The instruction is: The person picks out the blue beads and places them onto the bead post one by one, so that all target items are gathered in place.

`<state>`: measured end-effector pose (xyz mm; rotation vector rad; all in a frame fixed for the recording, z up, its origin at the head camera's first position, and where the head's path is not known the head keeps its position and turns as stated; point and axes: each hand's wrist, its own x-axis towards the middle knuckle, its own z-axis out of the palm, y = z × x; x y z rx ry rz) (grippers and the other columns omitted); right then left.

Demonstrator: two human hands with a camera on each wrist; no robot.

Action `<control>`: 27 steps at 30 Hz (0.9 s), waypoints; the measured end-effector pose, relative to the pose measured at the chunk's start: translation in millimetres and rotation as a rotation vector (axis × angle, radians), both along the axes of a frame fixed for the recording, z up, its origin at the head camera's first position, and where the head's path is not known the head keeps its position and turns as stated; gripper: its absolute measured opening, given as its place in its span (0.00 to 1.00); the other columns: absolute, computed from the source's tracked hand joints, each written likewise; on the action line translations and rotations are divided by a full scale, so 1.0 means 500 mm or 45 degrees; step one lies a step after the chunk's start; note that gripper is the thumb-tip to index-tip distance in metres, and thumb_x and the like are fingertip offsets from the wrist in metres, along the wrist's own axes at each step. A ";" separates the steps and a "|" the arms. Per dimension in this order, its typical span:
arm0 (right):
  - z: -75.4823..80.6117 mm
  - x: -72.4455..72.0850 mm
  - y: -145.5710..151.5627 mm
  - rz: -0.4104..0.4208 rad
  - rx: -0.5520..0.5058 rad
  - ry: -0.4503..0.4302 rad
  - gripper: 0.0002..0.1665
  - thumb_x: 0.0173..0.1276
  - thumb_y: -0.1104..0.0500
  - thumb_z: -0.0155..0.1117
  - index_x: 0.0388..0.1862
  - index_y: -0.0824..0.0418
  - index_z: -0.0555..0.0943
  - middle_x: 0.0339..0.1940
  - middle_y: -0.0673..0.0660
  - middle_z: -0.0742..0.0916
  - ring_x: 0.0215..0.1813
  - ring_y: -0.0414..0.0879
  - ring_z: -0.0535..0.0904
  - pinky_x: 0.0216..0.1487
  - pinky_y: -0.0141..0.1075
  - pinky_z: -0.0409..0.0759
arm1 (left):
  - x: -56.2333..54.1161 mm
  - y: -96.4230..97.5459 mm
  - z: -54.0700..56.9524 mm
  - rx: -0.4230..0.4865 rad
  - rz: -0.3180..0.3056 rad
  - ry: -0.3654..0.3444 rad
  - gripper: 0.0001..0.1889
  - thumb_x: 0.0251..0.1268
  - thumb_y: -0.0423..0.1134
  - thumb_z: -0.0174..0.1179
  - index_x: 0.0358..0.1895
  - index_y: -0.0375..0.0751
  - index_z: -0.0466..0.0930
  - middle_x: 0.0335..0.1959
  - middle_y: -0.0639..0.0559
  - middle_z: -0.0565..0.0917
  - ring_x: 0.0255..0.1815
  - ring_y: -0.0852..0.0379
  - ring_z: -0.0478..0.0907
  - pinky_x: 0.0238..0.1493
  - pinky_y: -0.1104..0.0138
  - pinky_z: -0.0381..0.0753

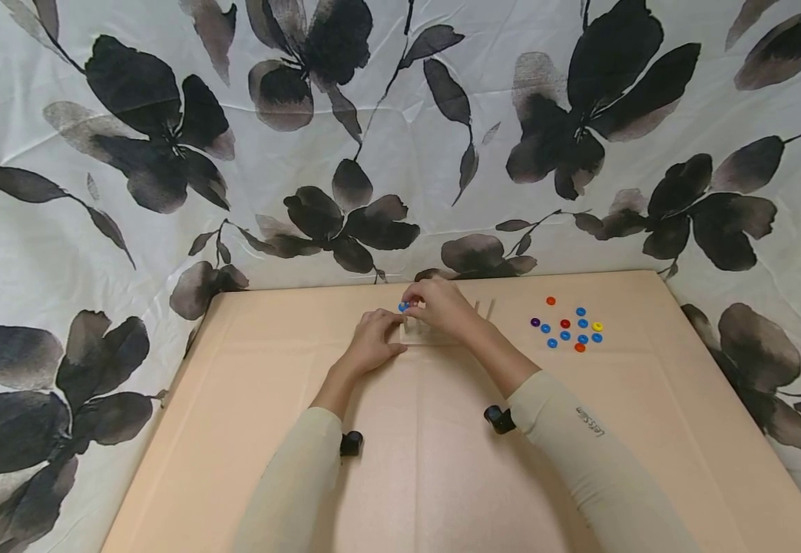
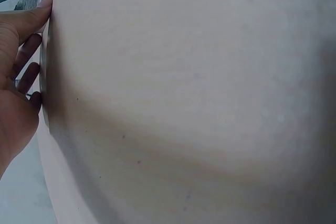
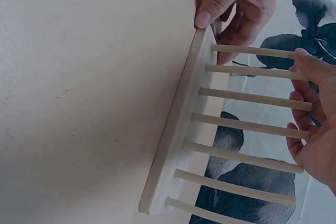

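A pale wooden peg rack (image 3: 178,119), a long base with several thin upright pegs (image 3: 247,124), stands near the table's far edge. My left hand (image 1: 372,340) grips the left end of its base, thumb on the near side and fingers behind. A small blue ring (image 1: 403,306) shows at the fingertips of my right hand (image 1: 439,307), pinched above the leftmost pegs. In the right wrist view the right hand (image 3: 321,108) is at the peg tips and the ring is hidden. Only the left hand (image 2: 18,61) and the base's edge show in the left wrist view.
Several loose small rings lie to the right of the rack: blue, red rings (image 1: 565,323), a yellow ring (image 1: 597,326) and a purple ring (image 1: 534,322). The light tabletop (image 1: 414,461) ends just behind the rack, against a flower-printed cloth (image 1: 441,153).
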<state>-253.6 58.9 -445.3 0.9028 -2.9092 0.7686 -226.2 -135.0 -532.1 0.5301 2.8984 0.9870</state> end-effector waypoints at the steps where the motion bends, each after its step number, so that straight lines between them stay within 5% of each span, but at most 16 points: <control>1: 0.000 0.000 0.000 -0.005 0.006 -0.002 0.11 0.67 0.54 0.76 0.45 0.55 0.90 0.39 0.50 0.90 0.46 0.47 0.81 0.51 0.43 0.78 | 0.000 0.000 0.000 0.000 0.001 0.001 0.27 0.57 0.40 0.77 0.61 0.40 0.82 0.60 0.43 0.81 0.67 0.41 0.70 0.71 0.48 0.67; 27: 0.006 0.009 -0.005 -0.037 0.098 0.020 0.11 0.69 0.53 0.73 0.47 0.54 0.90 0.41 0.50 0.90 0.48 0.47 0.83 0.53 0.44 0.80 | 0.004 -0.001 -0.007 -0.013 0.023 -0.028 0.26 0.58 0.40 0.76 0.61 0.42 0.82 0.61 0.45 0.80 0.69 0.42 0.68 0.73 0.49 0.65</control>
